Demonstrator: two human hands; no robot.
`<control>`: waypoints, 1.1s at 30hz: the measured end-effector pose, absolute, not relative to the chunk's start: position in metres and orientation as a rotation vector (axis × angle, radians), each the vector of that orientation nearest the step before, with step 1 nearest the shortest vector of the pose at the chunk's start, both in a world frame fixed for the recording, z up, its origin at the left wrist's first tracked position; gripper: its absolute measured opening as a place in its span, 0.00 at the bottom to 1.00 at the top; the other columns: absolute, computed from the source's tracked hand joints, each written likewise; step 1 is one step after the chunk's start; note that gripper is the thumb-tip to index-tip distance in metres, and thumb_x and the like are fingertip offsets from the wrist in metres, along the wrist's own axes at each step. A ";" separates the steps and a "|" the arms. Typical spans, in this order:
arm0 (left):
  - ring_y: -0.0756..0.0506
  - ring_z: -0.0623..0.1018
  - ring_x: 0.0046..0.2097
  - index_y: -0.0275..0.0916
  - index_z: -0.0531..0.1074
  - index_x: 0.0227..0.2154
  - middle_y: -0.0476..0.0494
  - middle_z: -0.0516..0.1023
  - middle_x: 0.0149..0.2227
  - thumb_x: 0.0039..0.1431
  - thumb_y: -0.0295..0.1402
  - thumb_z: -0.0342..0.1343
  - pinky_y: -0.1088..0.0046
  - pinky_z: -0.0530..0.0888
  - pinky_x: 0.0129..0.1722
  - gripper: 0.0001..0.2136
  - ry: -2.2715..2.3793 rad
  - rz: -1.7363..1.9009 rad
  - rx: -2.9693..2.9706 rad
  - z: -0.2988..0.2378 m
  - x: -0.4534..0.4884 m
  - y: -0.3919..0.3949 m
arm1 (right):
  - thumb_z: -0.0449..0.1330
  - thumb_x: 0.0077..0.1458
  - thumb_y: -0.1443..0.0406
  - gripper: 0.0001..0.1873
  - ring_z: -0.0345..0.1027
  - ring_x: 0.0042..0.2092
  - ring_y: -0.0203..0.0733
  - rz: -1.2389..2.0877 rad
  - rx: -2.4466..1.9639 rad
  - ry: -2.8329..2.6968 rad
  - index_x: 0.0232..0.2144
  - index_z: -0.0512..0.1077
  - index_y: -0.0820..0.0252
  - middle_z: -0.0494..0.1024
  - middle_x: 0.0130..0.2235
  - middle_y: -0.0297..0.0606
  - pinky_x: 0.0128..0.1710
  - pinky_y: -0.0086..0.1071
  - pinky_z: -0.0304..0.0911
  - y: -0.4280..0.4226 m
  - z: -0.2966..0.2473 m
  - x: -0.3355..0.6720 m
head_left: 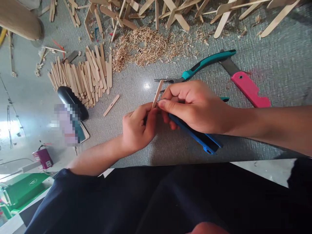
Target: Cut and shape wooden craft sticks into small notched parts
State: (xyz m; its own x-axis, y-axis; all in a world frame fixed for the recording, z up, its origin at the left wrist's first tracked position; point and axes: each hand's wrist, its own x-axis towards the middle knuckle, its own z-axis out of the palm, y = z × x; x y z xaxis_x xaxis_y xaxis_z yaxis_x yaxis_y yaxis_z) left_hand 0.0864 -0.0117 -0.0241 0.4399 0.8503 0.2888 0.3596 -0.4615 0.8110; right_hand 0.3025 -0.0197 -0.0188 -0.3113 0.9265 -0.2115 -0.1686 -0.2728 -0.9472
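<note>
My left hand (140, 125) is closed around the lower end of a wooden craft stick (158, 92), which stands up at a slant between the fingers. Against it, my right hand (195, 105) is closed on a blue-handled knife (201, 141). The handle slants out below the palm, while the blade is mostly hidden by fingers. Just beyond my right hand lie teal-handled pliers (204, 63), partly covered by it. A pink-handled folding knife (250, 89) rests half-unfolded to their right. One short craft stick (111, 105) lies alone left of my hands.
Many craft sticks (84, 76) lie in rows at the left, beside a dark rounded object (73, 102) and a phone (83, 133). Small wood pieces (143, 45) are heaped at the back. Behind them stands a lattice of joined sticks (175, 14) on the grey tabletop (136, 81).
</note>
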 end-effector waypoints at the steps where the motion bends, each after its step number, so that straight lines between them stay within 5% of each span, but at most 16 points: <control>1: 0.54 0.82 0.28 0.42 0.84 0.48 0.50 0.88 0.31 0.84 0.35 0.60 0.77 0.73 0.29 0.09 1.010 0.932 2.036 -0.024 0.086 -0.012 | 0.78 0.71 0.50 0.23 0.78 0.23 0.41 1.704 -1.079 -1.126 0.30 0.78 0.53 0.83 0.26 0.33 0.19 0.34 0.70 -0.020 -0.019 0.302; 18: 0.56 0.74 0.23 0.38 0.81 0.46 0.53 0.82 0.27 0.83 0.29 0.56 0.76 0.65 0.26 0.09 0.877 0.974 2.396 -0.025 0.086 -0.006 | 0.78 0.69 0.50 0.25 0.77 0.21 0.40 1.742 -1.082 -1.098 0.26 0.78 0.54 0.82 0.25 0.34 0.18 0.33 0.71 -0.019 -0.012 0.303; 24: 0.56 0.78 0.24 0.40 0.81 0.37 0.53 0.83 0.26 0.85 0.32 0.59 0.79 0.68 0.25 0.15 0.940 0.853 1.987 -0.014 0.086 -0.008 | 0.78 0.70 0.51 0.24 0.77 0.23 0.36 1.787 -1.097 -1.077 0.28 0.78 0.56 0.82 0.26 0.33 0.21 0.29 0.70 -0.019 -0.002 0.304; 33: 0.55 0.80 0.22 0.40 0.80 0.40 0.51 0.84 0.27 0.85 0.38 0.60 0.83 0.71 0.19 0.13 0.776 0.807 1.440 -0.020 0.086 -0.007 | 0.81 0.65 0.46 0.27 0.78 0.23 0.37 1.862 -1.024 -1.016 0.29 0.78 0.57 0.83 0.27 0.34 0.21 0.28 0.74 -0.015 -0.003 0.305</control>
State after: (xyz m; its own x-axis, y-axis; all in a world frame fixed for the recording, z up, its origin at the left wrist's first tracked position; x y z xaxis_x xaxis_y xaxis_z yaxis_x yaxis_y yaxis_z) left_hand 0.0864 -0.0068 -0.0203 0.5290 0.8483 0.0252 -0.0086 -0.0243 0.9997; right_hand 0.3046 -0.0147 -0.0030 -0.3840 0.8795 -0.2813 -0.2398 -0.3891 -0.8894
